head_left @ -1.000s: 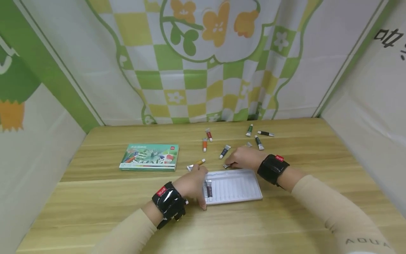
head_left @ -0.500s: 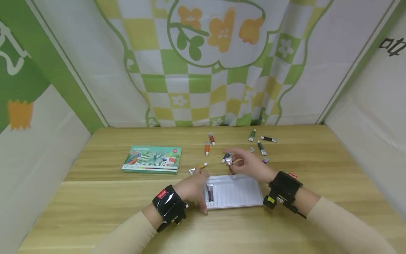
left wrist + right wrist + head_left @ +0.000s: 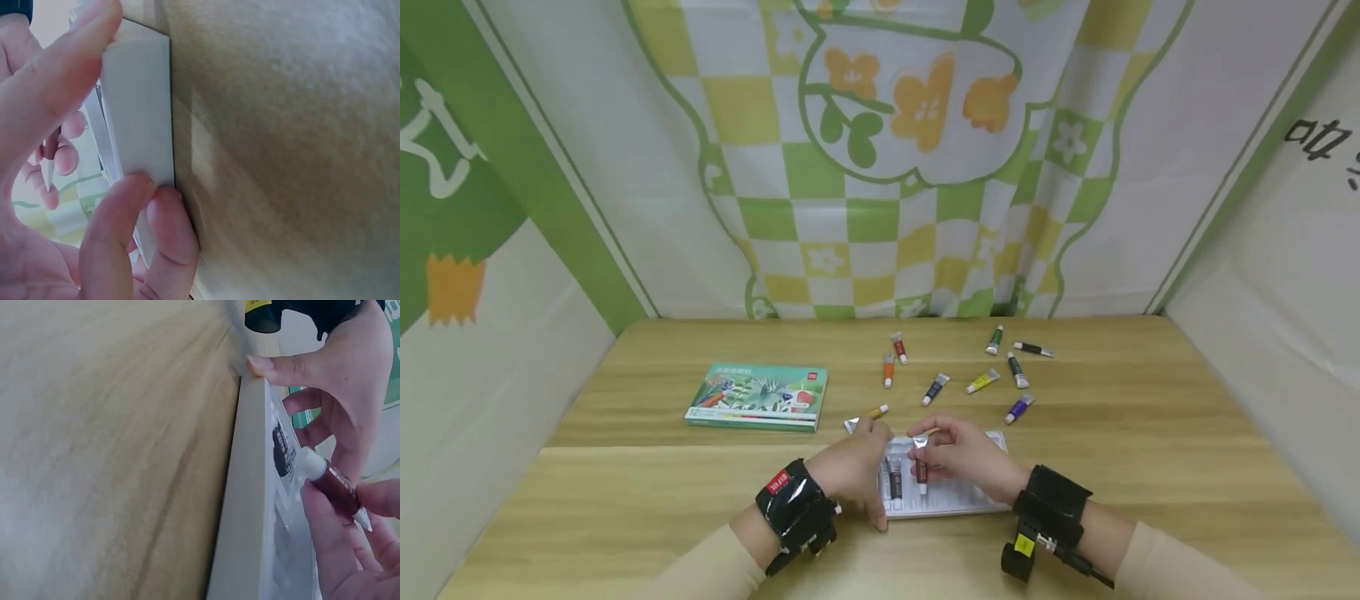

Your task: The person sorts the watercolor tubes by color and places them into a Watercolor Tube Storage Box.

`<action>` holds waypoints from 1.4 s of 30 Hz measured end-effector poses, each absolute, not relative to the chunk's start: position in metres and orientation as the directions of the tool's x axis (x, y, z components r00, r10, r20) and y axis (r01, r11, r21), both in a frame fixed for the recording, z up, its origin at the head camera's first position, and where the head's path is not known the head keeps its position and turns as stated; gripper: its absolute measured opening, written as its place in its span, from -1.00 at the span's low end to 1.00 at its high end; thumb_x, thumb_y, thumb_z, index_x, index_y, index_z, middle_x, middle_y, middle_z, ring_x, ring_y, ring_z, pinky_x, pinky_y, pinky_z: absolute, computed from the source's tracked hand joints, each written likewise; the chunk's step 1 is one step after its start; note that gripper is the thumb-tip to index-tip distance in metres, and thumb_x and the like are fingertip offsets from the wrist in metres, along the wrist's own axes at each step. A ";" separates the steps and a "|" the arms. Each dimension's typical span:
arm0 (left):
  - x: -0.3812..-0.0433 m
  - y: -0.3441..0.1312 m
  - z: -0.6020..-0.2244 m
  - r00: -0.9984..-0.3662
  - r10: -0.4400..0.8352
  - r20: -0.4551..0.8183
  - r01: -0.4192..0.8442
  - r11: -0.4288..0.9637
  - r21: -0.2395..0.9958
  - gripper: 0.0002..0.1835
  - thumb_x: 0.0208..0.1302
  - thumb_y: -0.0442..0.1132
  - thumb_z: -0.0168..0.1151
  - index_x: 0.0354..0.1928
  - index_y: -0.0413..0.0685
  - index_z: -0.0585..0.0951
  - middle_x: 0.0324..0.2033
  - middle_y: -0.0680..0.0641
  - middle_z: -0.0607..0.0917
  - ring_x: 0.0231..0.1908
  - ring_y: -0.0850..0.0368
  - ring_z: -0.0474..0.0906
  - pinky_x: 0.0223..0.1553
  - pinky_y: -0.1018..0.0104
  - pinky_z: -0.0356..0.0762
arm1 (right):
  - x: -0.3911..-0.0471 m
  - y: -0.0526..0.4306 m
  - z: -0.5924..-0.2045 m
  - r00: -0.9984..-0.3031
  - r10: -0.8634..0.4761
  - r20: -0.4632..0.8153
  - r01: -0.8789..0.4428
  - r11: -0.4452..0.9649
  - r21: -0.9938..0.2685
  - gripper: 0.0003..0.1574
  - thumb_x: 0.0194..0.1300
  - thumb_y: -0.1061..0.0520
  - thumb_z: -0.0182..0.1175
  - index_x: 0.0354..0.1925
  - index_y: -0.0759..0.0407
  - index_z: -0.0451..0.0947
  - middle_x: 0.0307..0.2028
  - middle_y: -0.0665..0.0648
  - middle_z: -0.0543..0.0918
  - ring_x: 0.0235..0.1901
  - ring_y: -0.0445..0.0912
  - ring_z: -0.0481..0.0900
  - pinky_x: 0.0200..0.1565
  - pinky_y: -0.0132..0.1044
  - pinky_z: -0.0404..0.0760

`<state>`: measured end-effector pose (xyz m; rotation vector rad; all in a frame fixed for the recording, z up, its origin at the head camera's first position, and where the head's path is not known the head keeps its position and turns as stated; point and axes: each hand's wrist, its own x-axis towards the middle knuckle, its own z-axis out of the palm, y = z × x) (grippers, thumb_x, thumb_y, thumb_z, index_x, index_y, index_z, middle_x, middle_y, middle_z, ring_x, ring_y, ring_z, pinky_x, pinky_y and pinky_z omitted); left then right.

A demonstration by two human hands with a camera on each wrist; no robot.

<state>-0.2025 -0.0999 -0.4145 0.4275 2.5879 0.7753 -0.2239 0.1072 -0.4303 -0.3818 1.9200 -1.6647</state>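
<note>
My left hand [image 3: 856, 468] holds the left end of a shallow white tray [image 3: 951, 510], thumb at its front corner. In the left wrist view, that hand's fingers curl against the tray's end wall [image 3: 139, 115]. Over the ribbed slots, my right hand [image 3: 973, 457] pinches a small reddish-brown paint tube [image 3: 922, 473] between thumb and fingers, its white cap pointing toward the front edge. The right wrist view shows the tube [image 3: 338, 489] tilted close above the tray. Two tubes lie side by side at the tray's left end, the dark brown one [image 3: 896, 483] plainest.
Behind the tray lie loose tubes: ochre [image 3: 877, 412], orange [image 3: 889, 372], red [image 3: 899, 349], dark blue [image 3: 935, 390], yellow [image 3: 982, 382], purple [image 3: 1019, 409], green [image 3: 995, 341], dark green [image 3: 1017, 371] and black [image 3: 1034, 349]. A teal paint box [image 3: 758, 398] lies at left. A patterned curtain [image 3: 917, 250] hangs behind the table.
My right hand has picked up the brown tube from behind the tray and brought it forward and left over the slots. My left hand stays on the tray. The head view has tilted up slightly.
</note>
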 end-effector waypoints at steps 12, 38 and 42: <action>-0.201 -0.100 -0.412 -0.870 0.404 -0.283 0.183 0.797 0.575 0.14 -0.57 -0.33 0.82 0.22 -0.40 0.38 0.05 -0.28 0.37 -0.10 -0.06 0.48 -0.01 0.06 0.59 | -0.223 0.098 -0.432 -0.797 -0.558 -0.232 0.093 0.266 -0.959 -0.62 0.42 0.29 0.25 0.14 0.40 0.51 -0.33 0.11 0.69 -0.30 -0.11 0.67 -0.14 -0.23 0.70; -0.204 -0.100 -0.414 -0.861 0.406 -0.306 0.188 0.813 0.551 0.16 -0.52 -0.29 0.83 0.26 -0.41 0.37 0.11 -0.31 0.37 -0.04 -0.08 0.48 0.10 0.05 0.56 | -0.218 0.091 -0.429 -0.766 -0.641 -0.046 -0.420 0.553 -0.720 -0.55 0.23 0.34 0.41 0.10 0.40 0.66 -0.12 0.11 0.55 -0.23 -0.11 0.49 -0.23 -0.33 0.54; -0.205 -0.100 -0.414 -0.857 0.407 -0.315 0.185 0.814 0.550 0.16 -0.51 -0.29 0.83 0.27 -0.40 0.37 0.11 -0.30 0.37 -0.04 -0.07 0.47 0.09 0.05 0.56 | -0.215 0.091 -0.426 -0.747 -0.663 -0.040 -0.473 0.573 -0.669 -0.48 0.21 0.31 0.44 0.15 0.40 0.64 -0.05 0.16 0.58 -0.28 -0.15 0.54 -0.28 -0.36 0.57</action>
